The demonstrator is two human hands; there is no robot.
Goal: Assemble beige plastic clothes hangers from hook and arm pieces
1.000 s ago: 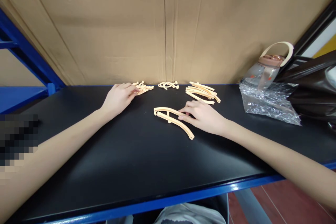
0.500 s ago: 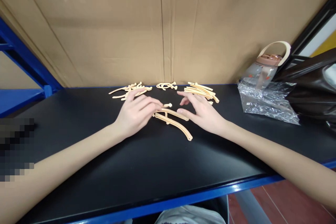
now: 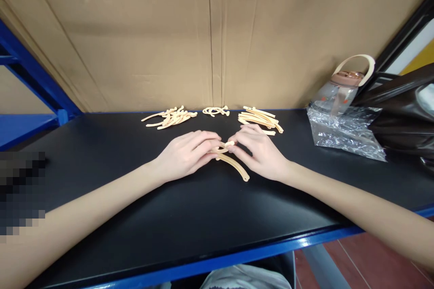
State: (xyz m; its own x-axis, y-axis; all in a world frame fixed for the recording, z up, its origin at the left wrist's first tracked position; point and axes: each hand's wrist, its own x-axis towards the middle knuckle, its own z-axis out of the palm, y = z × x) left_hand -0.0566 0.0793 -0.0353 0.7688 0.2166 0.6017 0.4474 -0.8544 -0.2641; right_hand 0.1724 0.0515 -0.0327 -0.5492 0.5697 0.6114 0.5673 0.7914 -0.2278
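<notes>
Near the middle of the black tabletop, my left hand (image 3: 188,153) is closed on beige plastic curved strips, its fingers covering their left ends. One curved strip (image 3: 237,168) sticks out below the fingers toward the lower right. Between the two hands is a thin beige piece with a knobbed end (image 3: 229,143). My right hand (image 3: 259,151) pinches at this knob with thumb and fingertips. How the pieces fit together under the fingers is hidden.
Behind my hands lie three groups of beige parts: knobbed strips (image 3: 176,117), thin curved hooks (image 3: 215,111) and flat strips (image 3: 259,117). At right stand a clear bottle (image 3: 341,90) and a crinkled plastic bag (image 3: 346,135). Cardboard (image 3: 152,45) closes off the back.
My right hand has closed from spread fingers to a pinch at the knobbed piece. My left hand has moved right and slightly down, covering more of the strips.
</notes>
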